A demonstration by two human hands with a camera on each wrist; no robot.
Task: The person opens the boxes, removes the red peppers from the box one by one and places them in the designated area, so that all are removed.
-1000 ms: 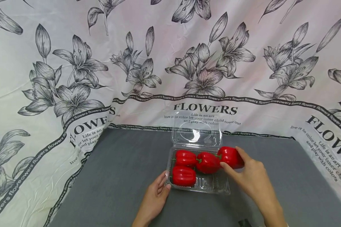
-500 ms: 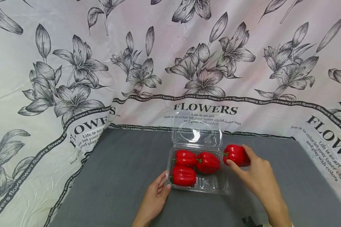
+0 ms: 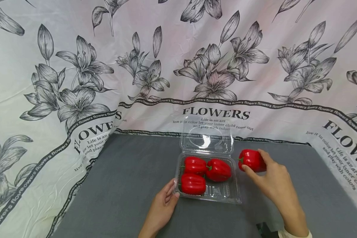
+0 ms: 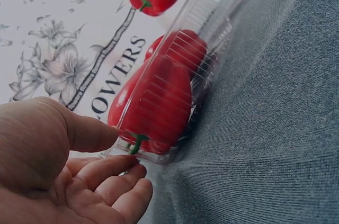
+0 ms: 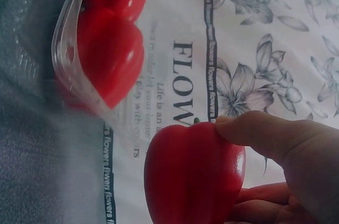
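Observation:
A clear plastic clamshell container (image 3: 224,199) lies with its lid raised at the back. Inside it are a red bell pepper (image 3: 195,165) at the back left, another red bell pepper (image 3: 218,170) at the back right and a third red bell pepper (image 3: 193,184) at the front left. My left hand (image 3: 160,208) pinches the container's left edge between thumb and fingers, as the left wrist view shows closely. To the right of the container, my right hand (image 3: 278,181) holds a further red bell pepper (image 3: 252,160), its green stem towards the container. Some of that pepper is hidden by the fingers.
A grey cloth (image 3: 131,172) covers the table. Behind it and at both sides hangs a white flower-printed curtain (image 3: 148,115), with the container's lid (image 3: 206,138) close in front. A dark object (image 3: 264,229) is by the right wrist.
The right hand has carried its bell pepper rightwards, from over the container's right side to beyond it. My left hand and the container have stayed in place.

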